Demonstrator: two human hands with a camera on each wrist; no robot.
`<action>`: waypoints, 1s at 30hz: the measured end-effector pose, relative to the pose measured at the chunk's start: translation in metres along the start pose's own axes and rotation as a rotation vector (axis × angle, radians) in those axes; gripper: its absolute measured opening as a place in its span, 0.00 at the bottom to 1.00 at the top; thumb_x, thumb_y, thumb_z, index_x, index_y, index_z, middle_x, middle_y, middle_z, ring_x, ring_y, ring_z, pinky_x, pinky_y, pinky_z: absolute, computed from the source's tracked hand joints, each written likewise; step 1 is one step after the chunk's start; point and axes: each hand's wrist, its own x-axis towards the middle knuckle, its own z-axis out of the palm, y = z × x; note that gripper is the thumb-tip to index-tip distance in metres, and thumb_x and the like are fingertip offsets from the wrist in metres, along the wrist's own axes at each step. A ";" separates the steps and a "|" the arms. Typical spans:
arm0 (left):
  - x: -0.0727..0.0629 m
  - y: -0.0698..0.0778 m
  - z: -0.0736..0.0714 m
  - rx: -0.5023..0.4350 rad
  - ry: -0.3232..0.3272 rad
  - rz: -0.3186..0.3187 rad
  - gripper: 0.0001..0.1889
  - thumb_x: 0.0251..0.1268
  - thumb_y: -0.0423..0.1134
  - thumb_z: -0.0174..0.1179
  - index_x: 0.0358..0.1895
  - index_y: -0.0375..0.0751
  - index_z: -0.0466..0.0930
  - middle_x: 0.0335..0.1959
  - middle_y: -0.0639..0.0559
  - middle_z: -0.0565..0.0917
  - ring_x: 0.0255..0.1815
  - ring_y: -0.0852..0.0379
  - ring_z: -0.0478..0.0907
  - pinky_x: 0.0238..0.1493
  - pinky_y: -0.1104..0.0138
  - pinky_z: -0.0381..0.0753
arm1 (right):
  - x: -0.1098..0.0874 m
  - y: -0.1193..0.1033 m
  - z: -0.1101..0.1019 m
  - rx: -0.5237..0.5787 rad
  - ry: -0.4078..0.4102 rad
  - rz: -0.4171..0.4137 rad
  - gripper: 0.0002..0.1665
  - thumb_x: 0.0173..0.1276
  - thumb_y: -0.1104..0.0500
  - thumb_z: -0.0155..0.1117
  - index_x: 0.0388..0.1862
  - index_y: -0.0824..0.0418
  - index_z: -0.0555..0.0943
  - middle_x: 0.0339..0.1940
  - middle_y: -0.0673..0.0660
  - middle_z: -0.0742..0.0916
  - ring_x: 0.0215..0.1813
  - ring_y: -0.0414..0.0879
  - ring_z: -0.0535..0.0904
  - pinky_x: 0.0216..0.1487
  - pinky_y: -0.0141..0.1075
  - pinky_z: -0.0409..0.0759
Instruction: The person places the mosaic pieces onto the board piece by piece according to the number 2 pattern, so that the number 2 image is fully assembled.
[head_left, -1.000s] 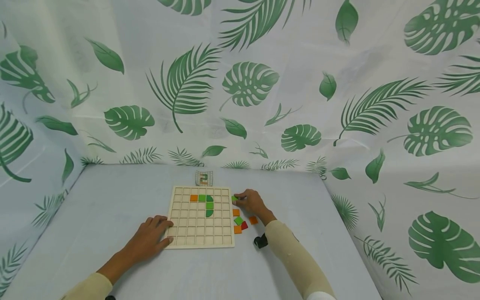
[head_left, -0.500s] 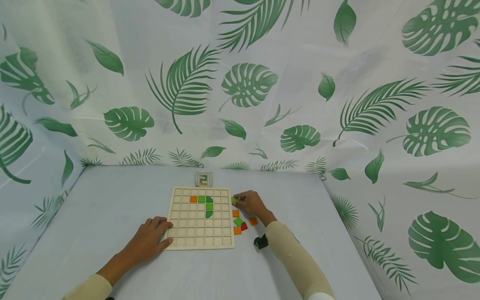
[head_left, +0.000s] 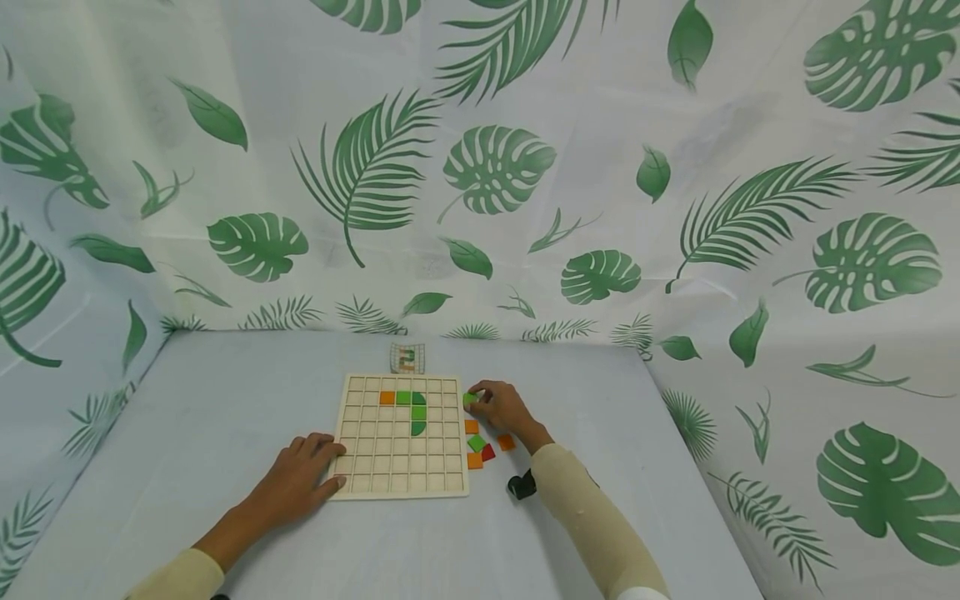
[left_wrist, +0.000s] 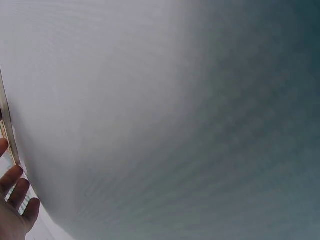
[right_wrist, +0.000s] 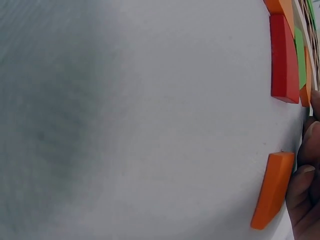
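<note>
A pale wooden grid board (head_left: 367, 467) lies on the table in the head view. In its upper cells sit an orange square tile (head_left: 387, 398), light green squares (head_left: 418, 412) and dark green rounded pieces (head_left: 418, 428). My left hand (head_left: 292, 479) rests at the board's left edge, fingers extended and thumb on the lower left corner. Just beyond the right edge, my right hand (head_left: 508, 408) pinches a light green tile (head_left: 470, 400) between thumb and index finger. In the left wrist view only some fingers (left_wrist: 19, 192) show; the right wrist view hides the pinched tile.
Loose tiles lie right of the board: orange (head_left: 475, 461), green (head_left: 477, 443) and red (head_left: 488, 452), with another orange tile (head_left: 506, 442) below my right hand. A small printed pattern card (head_left: 407, 358) lies behind the board. Leaf-patterned cloth (head_left: 480, 275) walls the back and sides.
The light green tile has turned slightly between my right fingertips, and the index finger has risen a little. My left hand and the board stay put.
</note>
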 end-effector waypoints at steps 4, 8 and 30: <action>0.000 0.000 0.000 -0.003 0.006 0.004 0.22 0.64 0.49 0.68 0.57 0.47 0.78 0.58 0.44 0.77 0.55 0.44 0.74 0.51 0.47 0.75 | -0.001 -0.001 -0.001 0.003 0.009 -0.006 0.19 0.69 0.49 0.69 0.54 0.55 0.83 0.32 0.52 0.83 0.25 0.43 0.76 0.27 0.34 0.76; 0.001 -0.001 0.000 -0.002 0.003 0.002 0.22 0.65 0.50 0.68 0.58 0.47 0.78 0.58 0.43 0.77 0.56 0.43 0.74 0.52 0.47 0.75 | -0.001 -0.001 -0.001 0.012 0.015 -0.001 0.19 0.69 0.49 0.69 0.55 0.55 0.83 0.33 0.53 0.83 0.23 0.43 0.77 0.26 0.34 0.77; 0.000 -0.004 0.005 0.006 0.010 0.003 0.21 0.65 0.51 0.67 0.57 0.48 0.79 0.59 0.44 0.77 0.55 0.45 0.75 0.51 0.47 0.76 | -0.007 -0.015 -0.006 0.115 0.037 -0.076 0.18 0.70 0.58 0.67 0.58 0.60 0.82 0.40 0.57 0.84 0.22 0.43 0.77 0.26 0.34 0.79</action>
